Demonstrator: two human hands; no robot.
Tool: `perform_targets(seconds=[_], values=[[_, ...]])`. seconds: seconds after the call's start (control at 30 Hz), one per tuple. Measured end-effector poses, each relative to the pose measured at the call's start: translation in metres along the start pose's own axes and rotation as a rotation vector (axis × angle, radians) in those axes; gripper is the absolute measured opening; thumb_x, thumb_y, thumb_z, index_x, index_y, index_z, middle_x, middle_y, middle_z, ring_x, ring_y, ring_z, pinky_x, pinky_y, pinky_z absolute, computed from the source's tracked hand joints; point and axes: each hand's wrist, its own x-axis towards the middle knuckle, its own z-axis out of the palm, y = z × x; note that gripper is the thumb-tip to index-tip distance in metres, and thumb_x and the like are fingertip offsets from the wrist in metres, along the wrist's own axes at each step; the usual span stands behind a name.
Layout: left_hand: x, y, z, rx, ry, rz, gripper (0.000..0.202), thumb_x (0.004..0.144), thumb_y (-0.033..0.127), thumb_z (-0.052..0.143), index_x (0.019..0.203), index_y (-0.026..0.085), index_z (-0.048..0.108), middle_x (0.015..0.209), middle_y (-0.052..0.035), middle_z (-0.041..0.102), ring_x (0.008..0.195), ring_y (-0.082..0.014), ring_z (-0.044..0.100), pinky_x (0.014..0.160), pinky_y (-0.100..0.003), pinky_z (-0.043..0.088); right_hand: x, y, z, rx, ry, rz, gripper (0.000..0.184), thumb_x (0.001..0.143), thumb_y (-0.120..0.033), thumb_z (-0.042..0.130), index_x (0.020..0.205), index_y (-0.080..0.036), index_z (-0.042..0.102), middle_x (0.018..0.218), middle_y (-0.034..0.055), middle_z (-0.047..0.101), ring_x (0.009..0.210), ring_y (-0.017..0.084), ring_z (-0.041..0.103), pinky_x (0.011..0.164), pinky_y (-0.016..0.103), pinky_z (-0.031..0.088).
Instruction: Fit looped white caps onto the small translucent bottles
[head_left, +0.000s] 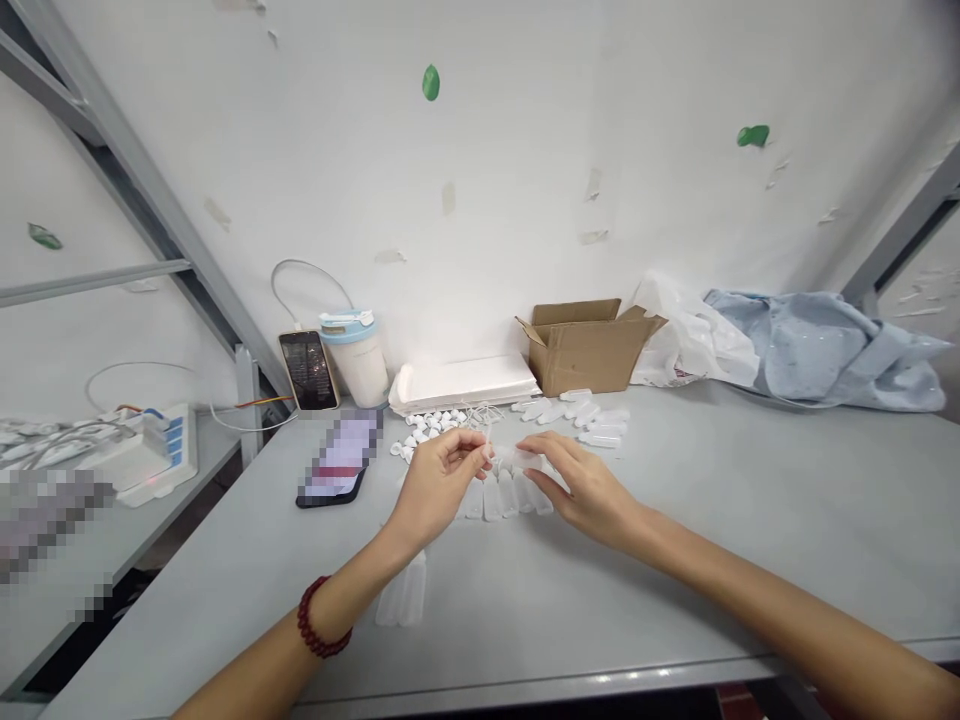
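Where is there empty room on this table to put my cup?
Bare table lies right of the right hand, in front of the blue cloth. Crowded: the middle, with small tubes, caps and the box.

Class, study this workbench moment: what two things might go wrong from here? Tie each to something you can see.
1. The small clear tube is only pinched between the fingertips of the left hand and right hand. It might slip and scatter the row of tubes lying below.
2. The left forearm passes close beside loose tubes towards the front of the table. A sweep may well knock them off.
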Motion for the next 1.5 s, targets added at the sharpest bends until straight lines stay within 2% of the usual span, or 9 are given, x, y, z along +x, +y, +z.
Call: perform_targets(seconds=[0.2,0.6,0.73,0.93,1.17,1.33,1.5], values=[[-0.001,0.002,-0.001,0.045,0.014,0.028,0.017,0.077,0.031,0.059,0.077,0.015,0.061,0.074,-0.0015,0.060,0.063,-0.0123,0.057,0.065,-0.027,0.051,-0.001,-0.003,0.000,0.015,0.012,-0.007,0.022,0.089,-0.015,0.043,0.110,-0.020,0.045,0.100,0.0104,0.061,0.092,0.023,0.059,0.075,0.038,0.051],[-0.002,-0.003,-0.002,0.124,-0.090,0.021,0.020,0.083,0.030,0.048,0.074,0.015,0.060,0.070,0.0000,0.060,0.061,-0.0124,0.059,0.065,-0.026,0.049,-0.005,-0.007,0.003,0.128,-0.020,-0.020,0.025,0.088,-0.013,0.043,0.112,-0.019,0.042,0.098,0.0100,0.059,0.088,0.020,0.057,0.071,0.034,0.051],[-0.004,0.002,0.001,0.140,-0.081,0.042,0.022,0.084,0.030,0.047,0.073,0.015,0.059,0.069,0.0000,0.057,0.059,-0.0118,0.056,0.062,-0.025,0.049,-0.006,-0.009,0.004,0.127,-0.017,-0.007,0.025,0.088,-0.014,0.043,0.113,-0.019,0.041,0.098,0.0098,0.058,0.086,0.019,0.058,0.070,0.033,0.051],[-0.008,0.009,0.001,0.149,-0.082,0.039,0.025,0.084,0.036,0.048,0.078,0.017,0.063,0.075,-0.0020,0.060,0.062,-0.0131,0.055,0.059,-0.024,0.049,-0.007,-0.010,0.005,0.120,-0.011,0.030,0.026,0.089,-0.017,0.044,0.115,-0.021,0.041,0.098,0.0094,0.057,0.084,0.019,0.059,0.069,0.032,0.051],[-0.008,0.009,0.000,0.125,-0.069,0.029,0.023,0.079,0.039,0.056,0.074,0.017,0.063,0.071,-0.0004,0.059,0.060,-0.0122,0.053,0.055,-0.022,0.048,-0.008,-0.013,0.003,0.136,-0.018,0.056,0.025,0.089,-0.018,0.046,0.114,-0.021,0.042,0.099,0.0094,0.058,0.083,0.019,0.059,0.070,0.033,0.051],[-0.006,0.008,-0.002,0.060,-0.115,0.008,0.018,0.076,0.033,0.061,0.082,0.017,0.067,0.088,-0.0043,0.066,0.076,-0.0164,0.059,0.065,-0.025,0.050,-0.008,-0.016,0.003,0.198,-0.020,0.107,0.026,0.087,-0.019,0.049,0.113,-0.020,0.043,0.099,0.0091,0.059,0.082,0.018,0.061,0.070,0.033,0.052],[-0.007,0.005,-0.004,-0.017,-0.164,0.018,0.022,0.076,0.030,0.063,0.093,0.016,0.067,0.093,-0.0061,0.067,0.089,-0.0199,0.062,0.082,-0.031,0.049,-0.007,-0.018,0.004,0.263,0.010,0.180,0.030,0.084,-0.022,0.054,0.113,-0.020,0.043,0.099,0.0085,0.062,0.075,0.017,0.063,0.067,0.034,0.053]])
